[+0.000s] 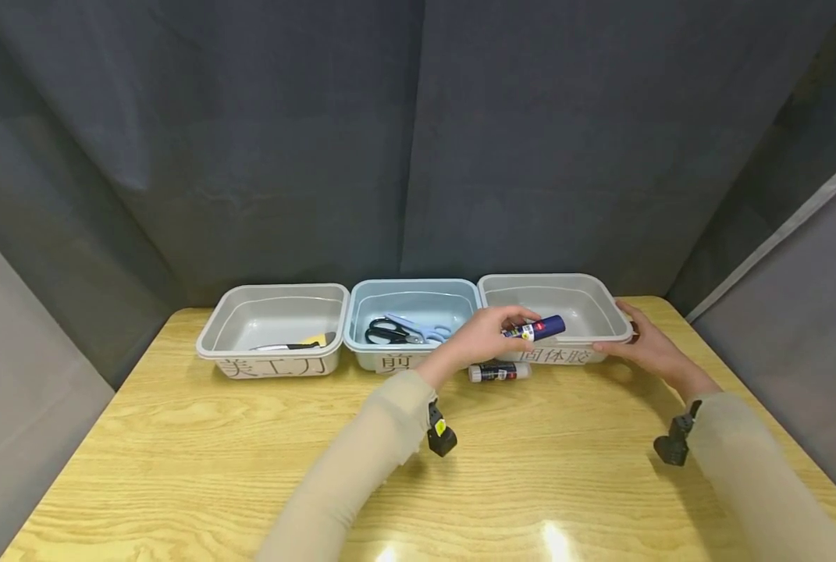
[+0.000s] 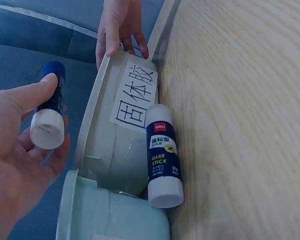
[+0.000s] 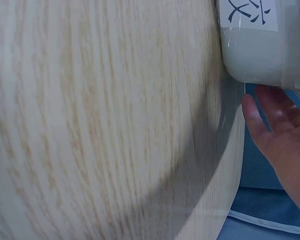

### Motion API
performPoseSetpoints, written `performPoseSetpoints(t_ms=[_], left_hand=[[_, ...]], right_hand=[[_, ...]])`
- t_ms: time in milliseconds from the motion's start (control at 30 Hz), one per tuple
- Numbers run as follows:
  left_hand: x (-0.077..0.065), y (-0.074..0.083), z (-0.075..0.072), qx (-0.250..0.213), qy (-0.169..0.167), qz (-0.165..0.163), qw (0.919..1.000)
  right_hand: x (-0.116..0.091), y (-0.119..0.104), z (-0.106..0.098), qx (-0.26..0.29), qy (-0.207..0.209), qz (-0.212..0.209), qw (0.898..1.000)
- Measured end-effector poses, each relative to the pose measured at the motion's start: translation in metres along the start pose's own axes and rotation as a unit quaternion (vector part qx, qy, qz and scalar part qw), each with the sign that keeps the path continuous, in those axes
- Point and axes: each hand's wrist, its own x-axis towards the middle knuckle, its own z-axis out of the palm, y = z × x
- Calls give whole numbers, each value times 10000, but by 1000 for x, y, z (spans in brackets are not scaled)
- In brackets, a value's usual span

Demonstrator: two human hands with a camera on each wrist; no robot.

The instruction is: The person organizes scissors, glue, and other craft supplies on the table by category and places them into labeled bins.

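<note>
My left hand (image 1: 484,334) holds a dark blue glue stick (image 1: 549,326) with a white end, thumb and fingers round it, above the front rim of the right grey bin (image 1: 588,303). The left wrist view shows that glue stick (image 2: 47,128) tilted in the hand. My right hand (image 1: 651,347) grips the bin's right front corner, thumb at the front rim and fingers along the side. Another glue stick (image 1: 499,372), labelled and white at both ends, lies on the table before this bin. In the right wrist view the right hand (image 3: 285,140) is partly cut off.
A blue bin (image 1: 418,290) in the middle holds black scissors (image 1: 384,332) and light blue scissors (image 1: 425,328). The left grey bin (image 1: 273,297) holds a yellow-and-black cutter (image 1: 312,342). All stand in a row on the wooden table (image 1: 200,460) before a dark curtain (image 1: 284,156).
</note>
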Motion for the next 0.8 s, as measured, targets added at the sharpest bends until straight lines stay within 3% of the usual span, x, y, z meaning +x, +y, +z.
performPoseSetpoints(t_ms=[300,533,800], left_hand=[[9,-1,3,277,124,-77,9995],[12,-6,6,234,437,-116,9987],[21,-9,9,665,512,-32,9965]], right_hand=[[-3,-1,-2,-51,-3,205,9998],[-2,-1,0,20,5,0,10000],[0,1,0,-80,12,131,9999]])
